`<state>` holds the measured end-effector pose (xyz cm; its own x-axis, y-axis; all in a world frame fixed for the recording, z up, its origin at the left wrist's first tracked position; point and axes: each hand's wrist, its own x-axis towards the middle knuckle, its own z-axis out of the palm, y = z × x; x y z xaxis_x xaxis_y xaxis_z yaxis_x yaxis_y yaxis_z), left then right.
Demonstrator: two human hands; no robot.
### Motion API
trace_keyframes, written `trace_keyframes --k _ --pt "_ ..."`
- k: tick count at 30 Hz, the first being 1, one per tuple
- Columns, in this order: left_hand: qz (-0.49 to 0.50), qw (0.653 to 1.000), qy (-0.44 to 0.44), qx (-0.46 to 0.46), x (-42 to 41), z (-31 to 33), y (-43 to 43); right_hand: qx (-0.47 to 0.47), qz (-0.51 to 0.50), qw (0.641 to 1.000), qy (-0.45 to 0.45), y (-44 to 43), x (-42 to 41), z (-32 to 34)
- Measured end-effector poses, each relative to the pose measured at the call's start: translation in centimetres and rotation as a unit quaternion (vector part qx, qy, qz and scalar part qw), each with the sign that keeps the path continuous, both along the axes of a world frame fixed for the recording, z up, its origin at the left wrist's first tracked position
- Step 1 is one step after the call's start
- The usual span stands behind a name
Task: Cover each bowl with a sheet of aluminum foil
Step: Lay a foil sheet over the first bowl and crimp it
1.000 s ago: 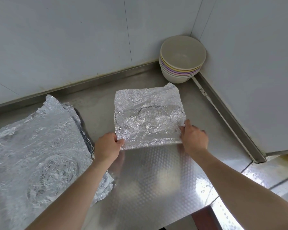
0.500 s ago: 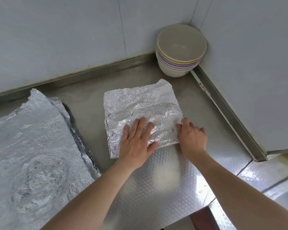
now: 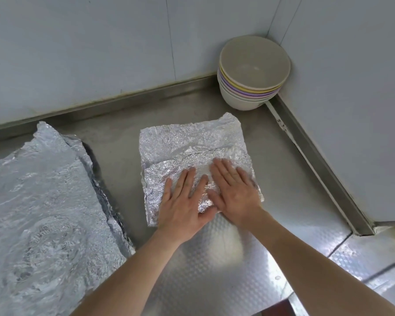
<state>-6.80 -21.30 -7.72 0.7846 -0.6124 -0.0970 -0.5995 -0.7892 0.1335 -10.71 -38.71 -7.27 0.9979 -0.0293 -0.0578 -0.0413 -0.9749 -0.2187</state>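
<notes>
A crumpled foil sheet (image 3: 187,144), folded over on itself, lies flat on the steel counter (image 3: 283,179) in the middle. My left hand (image 3: 183,201) and my right hand (image 3: 233,190) both press flat on its near half, fingers straight and spread, side by side. A stack of several bowls (image 3: 253,71), cream on top with yellow, purple and pink rims below, stands uncovered in the far right corner.
A pile of large wrinkled foil sheets (image 3: 43,213) covers the counter's left side. White walls close the back and the right. A raised steel lip (image 3: 317,160) runs along the right wall. The embossed near edge of the counter (image 3: 214,270) lies under my forearms.
My left hand let go of the foil's near corner and laid flat on it. Then my right hand also released the edge and moved onto the sheet beside the left.
</notes>
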Motion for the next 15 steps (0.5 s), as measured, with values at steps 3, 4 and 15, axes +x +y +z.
trace_keyframes --k 3,4,15 --pt "0.002 1.0 0.012 0.0 0.0 0.3 0.2 -0.019 -0.047 0.998 0.045 -1.5 -0.1 0.2" --pt "0.0 1.0 0.017 -0.003 0.0 0.5 0.2 -0.025 -0.057 0.997 0.054 -1.5 0.0 0.3" --pt "0.009 1.0 0.005 0.019 2.6 0.4 0.8 -0.044 -0.067 0.993 0.083 -1.1 0.3 0.4"
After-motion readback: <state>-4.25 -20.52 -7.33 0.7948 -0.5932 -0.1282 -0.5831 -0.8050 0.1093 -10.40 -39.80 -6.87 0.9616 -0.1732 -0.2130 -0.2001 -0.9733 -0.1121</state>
